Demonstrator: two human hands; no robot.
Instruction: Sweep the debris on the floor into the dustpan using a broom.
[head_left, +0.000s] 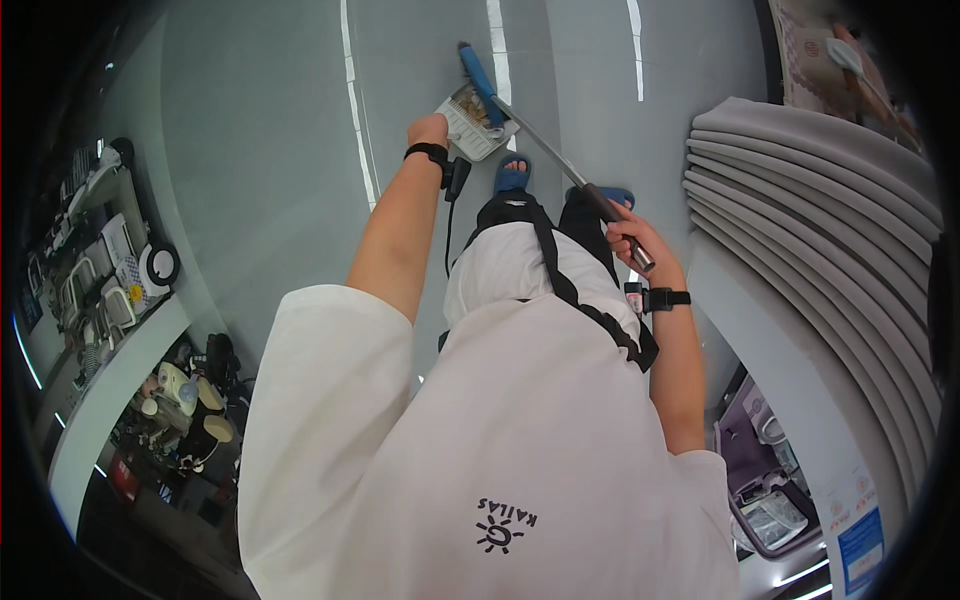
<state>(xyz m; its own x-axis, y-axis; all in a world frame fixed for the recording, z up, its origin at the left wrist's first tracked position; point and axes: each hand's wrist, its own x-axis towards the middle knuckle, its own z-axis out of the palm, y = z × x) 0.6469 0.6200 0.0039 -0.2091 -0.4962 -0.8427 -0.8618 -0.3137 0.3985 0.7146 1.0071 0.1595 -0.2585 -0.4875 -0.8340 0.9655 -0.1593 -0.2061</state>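
Observation:
My left hand (429, 130) is closed at the near-left corner of a white plastic dustpan (478, 146), by what looks like its short handle. Brownish debris (472, 107) lies inside the pan. Across the pan's right part rests the blue head of a broom (477, 75), its far end reaching past the pan over the grey floor. The broom's metal pole runs down to the right into a dark grip (602, 202), which my right hand (632, 238) holds near its end. Each wrist wears a black strap with a small device.
Grey stacked padded panels (795, 150) stand on a white ledge at right. White shelving (120, 367) at left bears several wheeled items. My feet, in blue slippers (513, 176), stand just behind the dustpan. A purple-framed basket (780, 525) sits low at right.

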